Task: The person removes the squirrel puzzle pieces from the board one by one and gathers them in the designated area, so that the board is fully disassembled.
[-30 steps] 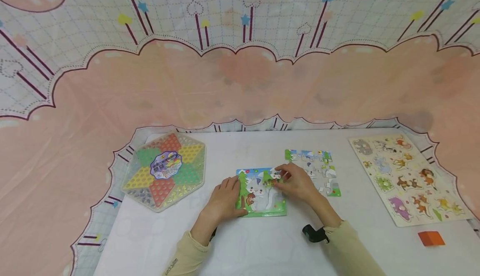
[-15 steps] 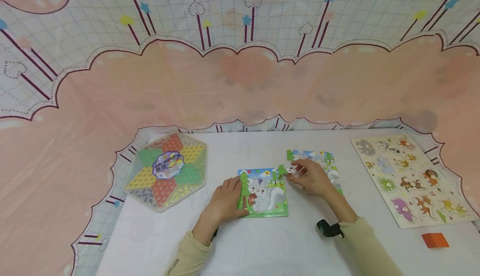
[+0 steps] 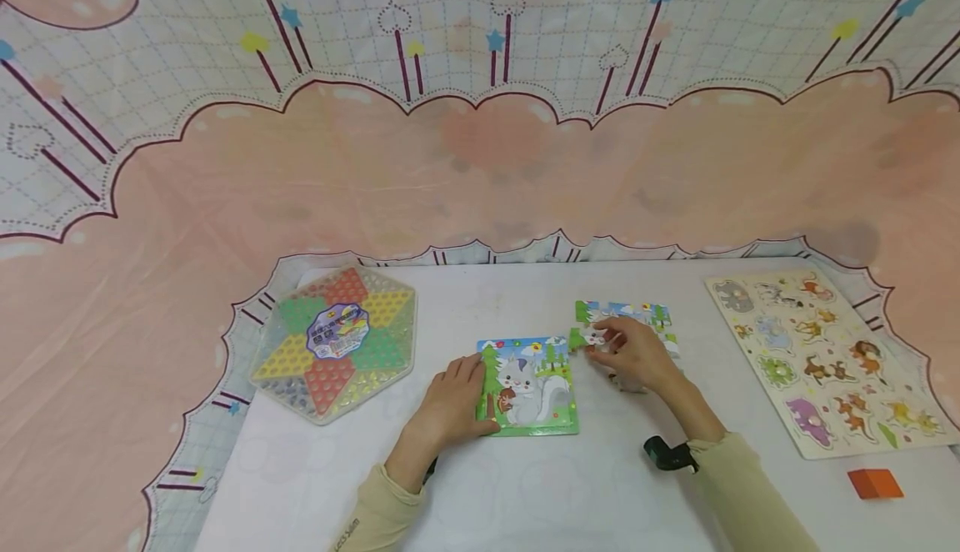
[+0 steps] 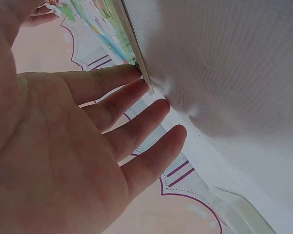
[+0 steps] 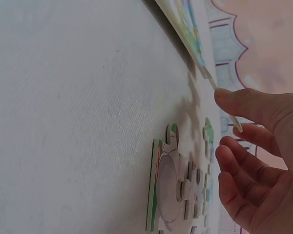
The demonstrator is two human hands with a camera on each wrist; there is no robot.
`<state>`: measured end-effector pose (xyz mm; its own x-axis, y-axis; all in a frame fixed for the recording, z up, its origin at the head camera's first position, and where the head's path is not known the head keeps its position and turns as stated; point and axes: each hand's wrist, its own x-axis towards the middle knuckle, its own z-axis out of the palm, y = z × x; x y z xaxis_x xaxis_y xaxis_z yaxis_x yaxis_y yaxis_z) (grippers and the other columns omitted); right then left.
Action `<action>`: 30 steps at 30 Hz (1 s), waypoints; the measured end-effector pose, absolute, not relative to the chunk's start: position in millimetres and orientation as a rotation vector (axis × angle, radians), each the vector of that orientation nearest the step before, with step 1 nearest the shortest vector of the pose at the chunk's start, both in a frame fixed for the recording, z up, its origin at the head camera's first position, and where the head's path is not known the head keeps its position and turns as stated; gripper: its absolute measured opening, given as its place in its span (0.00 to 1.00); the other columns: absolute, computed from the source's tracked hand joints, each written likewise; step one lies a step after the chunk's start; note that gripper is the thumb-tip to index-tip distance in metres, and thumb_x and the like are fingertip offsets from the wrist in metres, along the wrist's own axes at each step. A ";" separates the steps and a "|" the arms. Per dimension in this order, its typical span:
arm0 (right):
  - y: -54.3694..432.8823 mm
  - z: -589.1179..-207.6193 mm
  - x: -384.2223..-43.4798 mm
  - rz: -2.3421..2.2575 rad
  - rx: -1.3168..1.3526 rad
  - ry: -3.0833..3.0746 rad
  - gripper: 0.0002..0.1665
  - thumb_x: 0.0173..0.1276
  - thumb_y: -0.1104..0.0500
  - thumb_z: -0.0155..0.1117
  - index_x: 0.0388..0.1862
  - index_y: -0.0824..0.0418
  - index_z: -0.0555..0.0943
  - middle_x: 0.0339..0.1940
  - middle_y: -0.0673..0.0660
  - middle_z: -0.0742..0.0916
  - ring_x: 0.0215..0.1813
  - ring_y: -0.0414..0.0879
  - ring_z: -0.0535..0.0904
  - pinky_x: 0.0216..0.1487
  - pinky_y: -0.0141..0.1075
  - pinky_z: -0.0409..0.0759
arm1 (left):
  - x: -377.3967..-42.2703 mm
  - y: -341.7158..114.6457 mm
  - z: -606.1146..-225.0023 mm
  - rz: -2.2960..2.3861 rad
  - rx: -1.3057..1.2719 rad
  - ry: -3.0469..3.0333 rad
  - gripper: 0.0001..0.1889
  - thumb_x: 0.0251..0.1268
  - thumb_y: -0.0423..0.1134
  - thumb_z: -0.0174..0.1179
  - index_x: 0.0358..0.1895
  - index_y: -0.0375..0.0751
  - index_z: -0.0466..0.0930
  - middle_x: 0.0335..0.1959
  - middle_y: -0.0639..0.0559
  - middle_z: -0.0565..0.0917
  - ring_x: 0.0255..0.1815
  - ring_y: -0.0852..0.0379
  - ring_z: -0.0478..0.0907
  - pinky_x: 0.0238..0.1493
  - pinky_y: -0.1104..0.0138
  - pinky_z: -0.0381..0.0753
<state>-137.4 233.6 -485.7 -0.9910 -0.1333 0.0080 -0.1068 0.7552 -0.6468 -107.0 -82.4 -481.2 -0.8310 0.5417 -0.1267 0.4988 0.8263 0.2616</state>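
A picture board of a grey-white squirrel with an acorn lies mid-table. My left hand rests along its left side; the left wrist view shows the fingers straight, the index fingertip touching the board's edge. Between thumb and index finger my right hand pinches a puzzle piece, part green, just right of the board. In the right wrist view this piece appears edge-on, off the table. Loose puzzle pieces lie in a group behind and below the right hand, which partly hides them.
To the left lies a hexagonal Chinese checkers board with a round label. On the right is a wooden animal puzzle board, with an orange block near its front corner. A patterned cloth hangs behind the white table.
My right hand has moved right, carrying the puzzle piece from over the picture board's upper right corner to beside it, near the loose pieces. The left hand keeps its place.
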 end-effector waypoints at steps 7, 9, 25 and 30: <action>240.6 -487.3 -140.0 -1.026 -0.250 2.920 0.25 0.59 0.58 0.75 0.54 0.67 0.82 0.37 0.57 0.84 0.37 0.48 0.80 0.38 0.40 0.77 | -106.9 -82.8 -480.9 0.325 0.831 2.823 0.48 0.51 0.57 0.73 0.69 0.29 0.65 0.70 0.37 0.66 0.69 0.39 0.63 0.60 0.47 0.71; 241.7 -487.2 -140.7 -1.012 -0.250 2.921 0.25 0.59 0.58 0.75 0.54 0.67 0.82 0.37 0.57 0.84 0.37 0.48 0.79 0.38 0.40 0.77 | -106.9 -83.1 -481.2 0.325 0.838 2.828 0.48 0.51 0.57 0.74 0.68 0.29 0.65 0.69 0.36 0.66 0.69 0.39 0.63 0.60 0.47 0.71; 241.3 -484.6 -144.1 -0.834 -0.197 2.905 0.25 0.58 0.58 0.74 0.54 0.65 0.82 0.38 0.57 0.82 0.38 0.49 0.76 0.36 0.41 0.75 | -106.8 -83.6 -481.4 0.317 0.829 2.823 0.48 0.51 0.56 0.74 0.68 0.29 0.65 0.69 0.37 0.66 0.69 0.39 0.63 0.60 0.47 0.71; 241.2 -485.0 -146.0 -0.775 -0.206 2.903 0.25 0.57 0.58 0.74 0.53 0.65 0.82 0.36 0.57 0.81 0.37 0.50 0.76 0.36 0.43 0.76 | -106.7 -83.5 -481.6 0.322 0.829 2.824 0.48 0.50 0.57 0.74 0.68 0.29 0.65 0.69 0.37 0.66 0.69 0.39 0.63 0.60 0.48 0.71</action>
